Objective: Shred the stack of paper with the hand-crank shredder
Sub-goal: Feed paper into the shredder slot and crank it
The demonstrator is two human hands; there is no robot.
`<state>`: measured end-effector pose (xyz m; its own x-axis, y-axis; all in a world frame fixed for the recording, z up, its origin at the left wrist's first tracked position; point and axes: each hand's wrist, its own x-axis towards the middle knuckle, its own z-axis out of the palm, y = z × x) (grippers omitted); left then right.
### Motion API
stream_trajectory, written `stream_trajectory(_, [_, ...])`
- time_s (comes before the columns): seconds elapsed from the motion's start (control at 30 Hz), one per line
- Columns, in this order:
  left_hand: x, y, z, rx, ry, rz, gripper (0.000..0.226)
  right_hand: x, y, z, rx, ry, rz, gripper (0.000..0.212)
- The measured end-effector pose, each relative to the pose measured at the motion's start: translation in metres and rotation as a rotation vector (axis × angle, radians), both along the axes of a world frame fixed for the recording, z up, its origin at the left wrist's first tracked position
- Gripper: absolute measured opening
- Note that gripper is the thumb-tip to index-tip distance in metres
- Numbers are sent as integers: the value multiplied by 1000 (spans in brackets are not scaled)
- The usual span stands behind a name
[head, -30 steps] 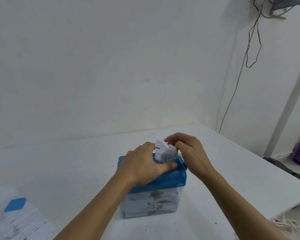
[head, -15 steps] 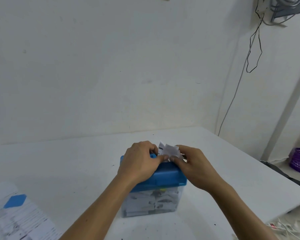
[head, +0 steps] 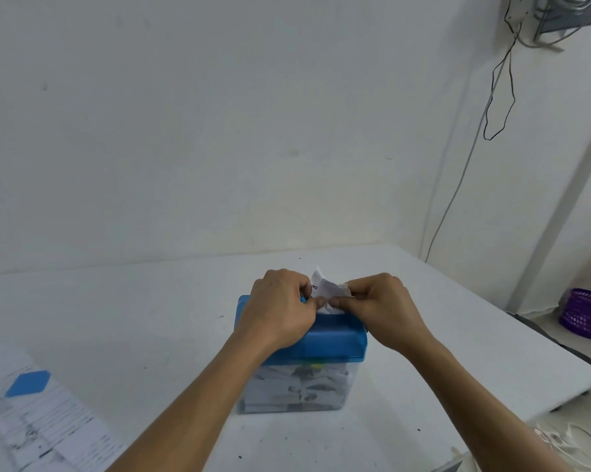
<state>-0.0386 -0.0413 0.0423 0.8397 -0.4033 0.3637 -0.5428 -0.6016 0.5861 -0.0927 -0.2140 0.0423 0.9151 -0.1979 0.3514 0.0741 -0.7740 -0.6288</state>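
The shredder point(head: 335, 342) has a blue top and a clear bin full of paper strips, and stands on the white table point(head: 151, 318) in front of me. A crumpled white piece of paper point(head: 326, 289) sticks up from its top. My left hand point(head: 283, 308) lies over the left part of the blue top, its fingertips pinching the paper. My right hand point(head: 379, 304) pinches the same paper from the right. The crank is hidden.
A stack of printed sheets point(head: 38, 427) with a blue diamond mark lies at the table's near left. A purple basket point(head: 585, 313) sits off the table's right edge. Cables point(head: 457, 185) hang down the right wall.
My right hand has dropped from above the paper to pinch it beside the left fingertips. The paper now sits lower and more crumpled at the shredder's top.
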Motion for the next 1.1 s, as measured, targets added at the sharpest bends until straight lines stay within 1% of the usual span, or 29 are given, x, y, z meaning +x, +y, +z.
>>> stream_trajectory(0.07, [1, 1, -1, -5, -3, 12, 35, -4, 5, -4, 8, -25, -21, 12])
stream_trajectory(0.1, [1, 2, 1, 2, 3, -2, 35, -5, 8, -6, -20, -44, -33, 14])
stream_trajectory(0.13, [1, 3, 3, 10, 17, -45, 30, -7, 12, -8, -59, -66, -45, 15])
stream_trajectory(0.2, [6, 6, 7, 46, 117, -155, 12, -9, 19, -9, -152, -94, -36, 10])
stream_trajectory(0.27, [9, 13, 15, 114, 231, -261, 31, -9, 24, -7, -218, -119, -24, 9])
stream_trajectory(0.3, [10, 16, 18, 164, 257, -285, 39, -10, 25, -5, -219, -128, -24, 11])
stream_trajectory(0.37, [12, 21, 20, 330, 236, -277, 60, -9, 24, -2, -148, -136, -19, 17])
stream_trajectory(0.4, [14, 23, 18, 423, 201, -237, 71, -8, 23, -1, -113, -129, -17, 23])
stream_trajectory(0.43, [14, 26, 14, 474, 165, -190, 80, -7, 24, 0, -108, -107, -26, 30])
stream_trajectory(0.47, [14, 26, 11, 481, 137, -164, 85, -5, 25, 2, -136, -76, -44, 39])
stream_trajectory(0.5, [13, 27, 9, 472, 122, -154, 84, -2, 28, 5, -182, -38, -65, 46])
stream_trajectory(0.53, [12, 26, 8, 452, 114, -161, 77, 2, 31, 9, -234, -2, -88, 51])
stream_trajectory(0.6, [10, 24, 11, 425, 149, -171, 65, 11, 37, 16, -331, 66, -111, 60])
stream_trajectory(0.63, [10, 23, 12, 421, 170, -170, 64, 16, 39, 18, -366, 96, -108, 63])
stream_trajectory(0.7, [13, 22, 9, 424, 169, -161, 65, 23, 42, 17, -396, 119, -97, 62])
stream_trajectory(0.77, [16, 21, 5, 434, 123, -141, 68, 26, 43, 11, -421, 99, -120, 54])
stream_trajectory(0.83, [17, 21, 2, 423, 105, -132, 64, 29, 44, 7, -460, 83, -152, 49])
stream_trajectory(0.9, [16, 21, 3, 422, 103, -136, 62, 32, 43, 6, -468, 85, -134, 50])
stream_trajectory(1.0, [17, 21, 3, 427, 107, -153, 69, 35, 39, 8, -484, 89, -48, 54])
stream_trajectory(1.1, [18, 20, 3, 412, 109, -171, 63, 38, 37, 11, -547, 94, 45, 59])
